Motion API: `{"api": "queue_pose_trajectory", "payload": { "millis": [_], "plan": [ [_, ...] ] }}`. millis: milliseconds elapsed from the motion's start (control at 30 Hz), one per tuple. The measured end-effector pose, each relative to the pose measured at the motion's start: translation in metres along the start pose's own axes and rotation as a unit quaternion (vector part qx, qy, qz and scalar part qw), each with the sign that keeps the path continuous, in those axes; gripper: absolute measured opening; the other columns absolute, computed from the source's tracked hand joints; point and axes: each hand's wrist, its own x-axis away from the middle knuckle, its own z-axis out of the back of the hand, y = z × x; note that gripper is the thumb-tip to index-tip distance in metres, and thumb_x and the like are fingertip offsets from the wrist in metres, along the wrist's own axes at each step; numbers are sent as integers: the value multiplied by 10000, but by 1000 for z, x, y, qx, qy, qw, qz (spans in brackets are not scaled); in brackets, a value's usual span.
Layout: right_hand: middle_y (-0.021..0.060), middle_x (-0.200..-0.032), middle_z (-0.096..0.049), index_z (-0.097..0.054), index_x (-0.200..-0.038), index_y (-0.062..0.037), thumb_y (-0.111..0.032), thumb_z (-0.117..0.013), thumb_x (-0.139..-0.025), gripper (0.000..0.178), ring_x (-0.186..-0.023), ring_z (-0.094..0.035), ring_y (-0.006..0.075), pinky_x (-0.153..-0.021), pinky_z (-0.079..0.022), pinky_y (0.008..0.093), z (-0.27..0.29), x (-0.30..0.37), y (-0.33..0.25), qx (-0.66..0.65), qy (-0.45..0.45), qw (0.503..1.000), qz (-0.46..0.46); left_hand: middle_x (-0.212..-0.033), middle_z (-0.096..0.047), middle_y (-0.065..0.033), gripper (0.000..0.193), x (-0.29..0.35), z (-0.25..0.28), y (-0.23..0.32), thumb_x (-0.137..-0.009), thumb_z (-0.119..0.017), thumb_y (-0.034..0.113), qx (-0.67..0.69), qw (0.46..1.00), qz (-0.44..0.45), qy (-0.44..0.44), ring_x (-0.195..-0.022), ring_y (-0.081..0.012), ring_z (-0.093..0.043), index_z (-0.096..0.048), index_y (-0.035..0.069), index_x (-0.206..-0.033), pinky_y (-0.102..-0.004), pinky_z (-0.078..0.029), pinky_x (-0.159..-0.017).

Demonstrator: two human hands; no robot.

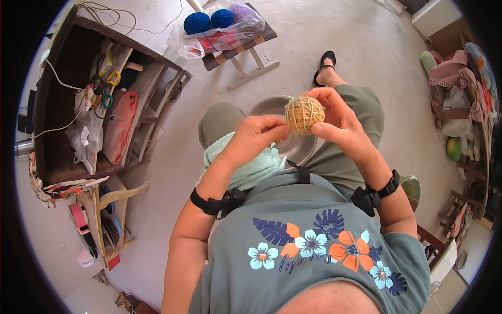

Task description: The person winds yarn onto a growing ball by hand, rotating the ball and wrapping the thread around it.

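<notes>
A yellow-tan ball of yarn [302, 116], with strands crossing over its surface, is gripped between the thumb and fingers of my right hand [342, 125]. Close to the ball's left side, my left hand [260, 133] has its fingers drawn together in a pinch. Its fingertips are slightly blurred, so any strand between them cannot be made out. Below both hands, a shiny metal bowl [302, 149] sits between my legs, partly hidden by the ball and hands. A pale green towel [238, 166] lies over my left thigh, under my left forearm.
Ahead, a small stool [213, 62] bears a plastic bag [241, 23] and two blue yarn balls [196, 23]. To the left stands a dark wooden cabinet [60, 86] with scissors [113, 78] and a red plastic bag [121, 125]. Cluttered shelves [452, 113] line the right.
</notes>
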Motion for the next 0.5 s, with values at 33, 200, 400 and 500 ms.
{"api": "queue_pose_trajectory", "payload": {
  "millis": [33, 200, 400, 500],
  "plan": [
    [49, -1176, -587, -429, -1323, -48, -161, -717, -887, 534, -1090, -565, 117, -933, -465, 277, 0, -2, 3, 5, 20, 1000, 16, -856, -699, -29, 119, 3, -6, 4, -910, -662, 122, 20, 1000, -6, -9, -733, -70, -596, -726, 33, -957, -225, -460, -637],
    [33, -1137, -594, -458, -1302, -54, -129, -731, -873, 514, -1037, -579, 106, -897, -471, 260, 0, -5, 8, 94, 56, 994, 18, -851, -677, -37, 93, 14, 0, 31, -881, -684, 83, -123, 979, -135, -90, -764, -89, -600, -711, 19, -942, -247, -459, -651],
    [13, -1086, -625, -536, -1292, -46, -213, -713, -901, 460, -993, -565, 64, -842, -475, 239, -4, 4, -8, 55, -51, 989, -127, -869, -646, -20, 65, 7, 24, 49, -878, -684, 44, -98, 983, -153, -22, -786, -89, -579, -702, 10, -931, -233, -448, -697],
    [19, -1118, -615, -499, -1334, -53, -262, -692, -914, 507, -1001, -568, 80, -833, -489, 253, 1, 8, -6, 30, -77, 988, -131, -863, -648, 1, 98, -5, 25, 24, -899, -669, 60, 3, 992, -122, 15, -776, -71, -567, -714, 14, -973, -227, -456, -699]
  ]
}}
